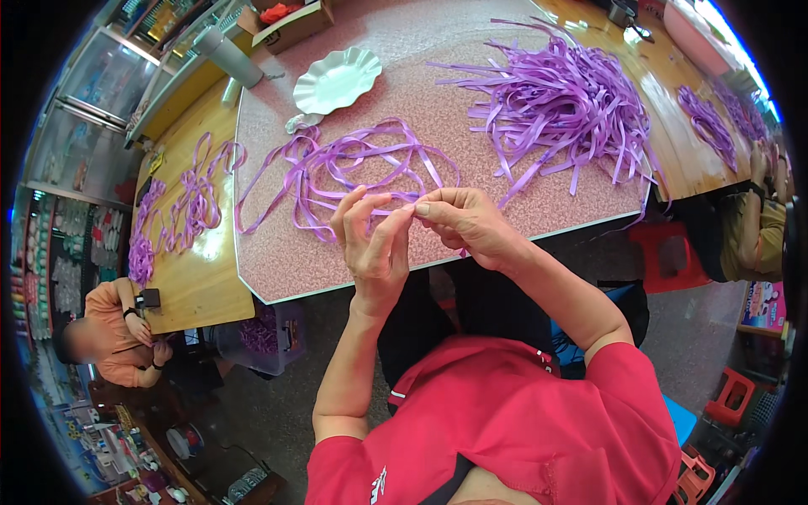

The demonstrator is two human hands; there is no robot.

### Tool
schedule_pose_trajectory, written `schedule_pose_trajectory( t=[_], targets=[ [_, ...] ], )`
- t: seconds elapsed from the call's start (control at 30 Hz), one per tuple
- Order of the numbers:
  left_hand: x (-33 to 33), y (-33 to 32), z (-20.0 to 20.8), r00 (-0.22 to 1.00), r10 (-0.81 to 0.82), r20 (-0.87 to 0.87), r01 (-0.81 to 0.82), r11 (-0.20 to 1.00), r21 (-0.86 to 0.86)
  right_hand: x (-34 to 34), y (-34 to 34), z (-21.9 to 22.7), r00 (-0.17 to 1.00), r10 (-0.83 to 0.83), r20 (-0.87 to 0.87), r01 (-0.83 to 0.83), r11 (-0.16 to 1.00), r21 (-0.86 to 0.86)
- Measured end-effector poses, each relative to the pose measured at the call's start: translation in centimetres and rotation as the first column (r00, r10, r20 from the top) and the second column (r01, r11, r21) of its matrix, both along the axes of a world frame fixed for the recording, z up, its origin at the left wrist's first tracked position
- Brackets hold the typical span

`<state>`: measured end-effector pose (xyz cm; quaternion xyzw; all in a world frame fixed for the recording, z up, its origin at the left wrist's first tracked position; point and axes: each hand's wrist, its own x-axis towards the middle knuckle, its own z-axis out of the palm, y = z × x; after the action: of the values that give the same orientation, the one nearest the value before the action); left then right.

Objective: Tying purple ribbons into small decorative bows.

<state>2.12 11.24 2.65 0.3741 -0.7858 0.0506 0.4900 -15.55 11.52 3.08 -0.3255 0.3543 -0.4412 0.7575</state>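
Note:
Over the near edge of the pink speckled table, my left hand (376, 248) and my right hand (473, 225) meet fingertip to fingertip. Both pinch a thin purple ribbon, mostly hidden by the fingers; a bit of purple also shows just below my right hand. The other fingers of my left hand are raised and partly bent. Just beyond them lies a loose tangle of purple ribbons (316, 181), spread in wide loops. A thick heap of purple ribbons (564, 105) is piled further right, its cut ends pointing many ways.
A scalloped pale plate (338, 80) and a grey tumbler (227, 56) stand at the back left, near a cardboard box (290, 27). More ribbons (195, 202) lie on the left wooden table, where a person in orange (118, 337) sits. Another person (757, 227) sits right, near a red stool (669, 257).

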Motion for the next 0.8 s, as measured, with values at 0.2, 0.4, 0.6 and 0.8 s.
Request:
schedule_pose_trajectory(
  t=[0.2,0.4,0.6,0.8],
  targets=[
    [0.5,0.0,0.3,0.998,-0.059,0.008,0.058,0.992,0.116,-0.2,-0.2,0.3,0.983,-0.023,-0.184,0.009,0.997,-0.076],
    [0.8,-0.6,-0.3,0.95,-0.201,-0.24,0.278,0.894,0.351,-0.9,-0.2,0.3,0.936,-0.032,-0.351,-0.079,0.951,-0.299],
    [0.5,-0.2,-0.1,0.94,-0.216,-0.263,0.308,0.869,0.387,-1.2,-0.1,-0.5,0.858,-0.095,-0.504,-0.14,0.902,-0.409],
    [0.8,-0.2,-0.4,0.932,-0.21,-0.294,0.321,0.855,0.406,-1.5,0.2,0.3,0.826,-0.138,-0.547,-0.136,0.892,-0.431]
  ],
)
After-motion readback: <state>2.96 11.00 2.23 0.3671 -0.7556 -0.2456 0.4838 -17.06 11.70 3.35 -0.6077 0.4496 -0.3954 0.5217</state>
